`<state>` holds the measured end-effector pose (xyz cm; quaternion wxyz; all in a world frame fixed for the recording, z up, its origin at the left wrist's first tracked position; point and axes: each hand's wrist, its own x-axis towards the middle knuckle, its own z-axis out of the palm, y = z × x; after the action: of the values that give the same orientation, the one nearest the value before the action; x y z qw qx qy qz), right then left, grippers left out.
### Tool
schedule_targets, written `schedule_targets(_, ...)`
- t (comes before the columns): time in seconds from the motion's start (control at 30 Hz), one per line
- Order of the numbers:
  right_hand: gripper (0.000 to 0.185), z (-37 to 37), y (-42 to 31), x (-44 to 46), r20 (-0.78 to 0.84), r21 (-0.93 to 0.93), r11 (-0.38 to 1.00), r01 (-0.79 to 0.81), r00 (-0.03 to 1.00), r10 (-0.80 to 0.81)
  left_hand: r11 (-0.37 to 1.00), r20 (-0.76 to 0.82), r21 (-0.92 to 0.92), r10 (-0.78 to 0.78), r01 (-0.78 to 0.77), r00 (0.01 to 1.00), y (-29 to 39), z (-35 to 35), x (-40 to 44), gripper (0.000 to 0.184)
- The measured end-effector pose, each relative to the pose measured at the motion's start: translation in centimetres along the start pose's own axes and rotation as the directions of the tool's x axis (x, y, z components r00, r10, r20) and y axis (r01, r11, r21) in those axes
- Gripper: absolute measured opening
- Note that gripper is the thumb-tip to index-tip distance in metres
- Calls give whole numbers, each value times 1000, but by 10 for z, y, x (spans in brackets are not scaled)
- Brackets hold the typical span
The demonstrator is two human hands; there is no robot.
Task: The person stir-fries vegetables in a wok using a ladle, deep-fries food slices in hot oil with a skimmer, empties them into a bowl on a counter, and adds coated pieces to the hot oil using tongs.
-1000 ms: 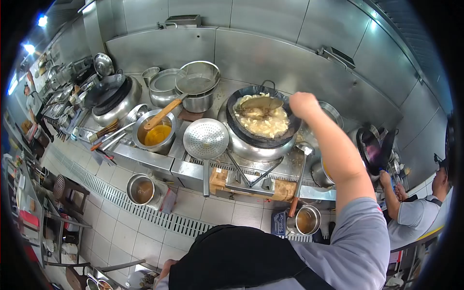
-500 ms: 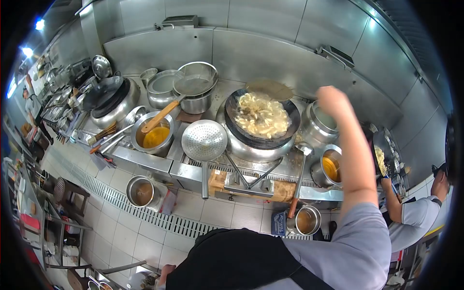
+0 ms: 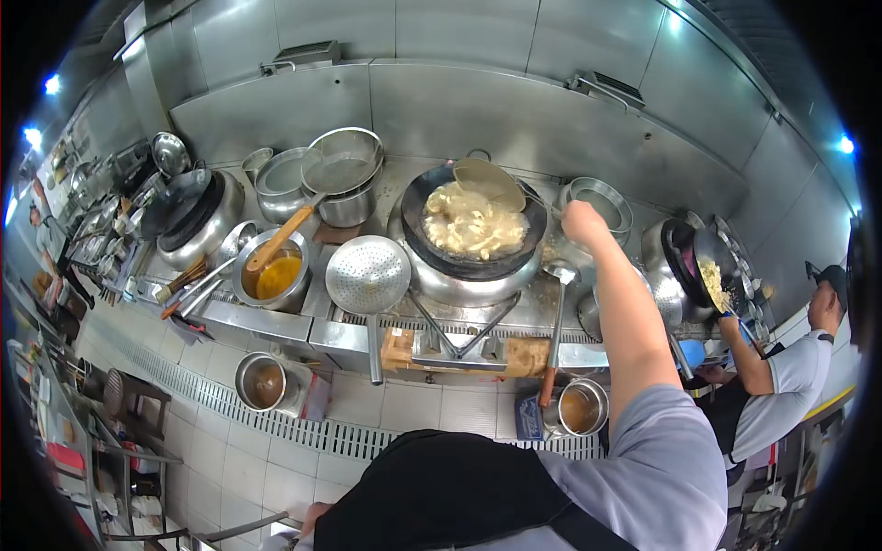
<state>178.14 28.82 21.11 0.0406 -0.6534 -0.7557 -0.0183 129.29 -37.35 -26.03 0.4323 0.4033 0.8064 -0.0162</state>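
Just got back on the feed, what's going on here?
The person's right hand grips the handle of a round skimmer, held over the back of a wok that contains pale pieces of food in liquid. The left hand is low beside the body, and whether it holds anything is unclear. A perforated ladle lies in front of the wok, to its left. Off to the right, a co-worker stands by another wok.

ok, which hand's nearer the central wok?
Right. The right hand grips a skimmer by its handle, just past the right rim of the central wok; the left hand, partly hidden, is near the picture's bottom edge, well away from it.
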Motion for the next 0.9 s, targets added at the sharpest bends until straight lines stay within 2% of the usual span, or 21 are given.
schedule_targets(0.1, 25, -31, 22, -3, -49, 38, 999, 21, 999, -19, 998, -78, -41, 50, -53, 996, 16, -20, 4, 31)
schedule_targets(0.13, 23, -61, 14, -24, -73, 37, 995, 92, 993, -89, 996, -89, -50, 63, -67, 994, 23, -26, 5, 31)
schedule_targets(0.17, 22, -64, 27, -19, -144, 71, 996, 59, 988, -48, 996, -92, -54, 72, -77, 993, 29, -29, 4, 31)
schedule_targets(0.23, 23, -92, 23, -26, -71, 101, 993, -58, 995, 65, 995, -74, -40, 83, -86, 994, 40, -29, 2, 31)
schedule_targets(0.33, 25, -59, 48, 3, -104, 99, 991, -86, 990, 96, 997, 8, 34, 73, -73, 997, 48, -17, -2, 31)
schedule_targets(0.37, 25, -36, 55, 13, -133, 100, 994, -47, 989, 60, 996, 40, 56, 63, -65, 997, 47, -10, -2, 31)
schedule_targets(0.43, 25, 14, 58, 29, -65, 148, 977, -154, 984, 165, 995, 88, 86, 39, -47, 995, 49, 0, 0, 30)
schedule_targets(0.5, 25, 39, 42, 13, -32, 187, 969, -162, 985, 171, 992, 117, 116, 27, -41, 993, 54, 7, -1, 30)
schedule_targets(0.53, 25, 66, 48, 22, -39, 214, 972, -100, 993, 111, 991, 124, 130, 24, -40, 992, 58, 8, -2, 30)
schedule_targets(0.63, 25, 60, 44, 8, 63, 147, 989, -12, 998, 3, 983, 142, 178, 29, -55, 989, 68, 9, 0, 30)
schedule_targets(0.67, 25, 49, 45, -1, 68, 152, 988, -18, 998, 7, 978, 154, 196, 37, -67, 987, 72, 9, 1, 30)
schedule_targets(0.73, 25, 18, 53, -20, 19, 202, 977, 68, 997, -73, 965, 173, 241, 60, -101, 983, 81, 9, 5, 30)
schedule_targets(0.9, 25, -8, 40, -35, -89, 235, 972, 15, 996, 6, 867, 235, 395, 223, -302, 946, 111, 3, 14, 30)
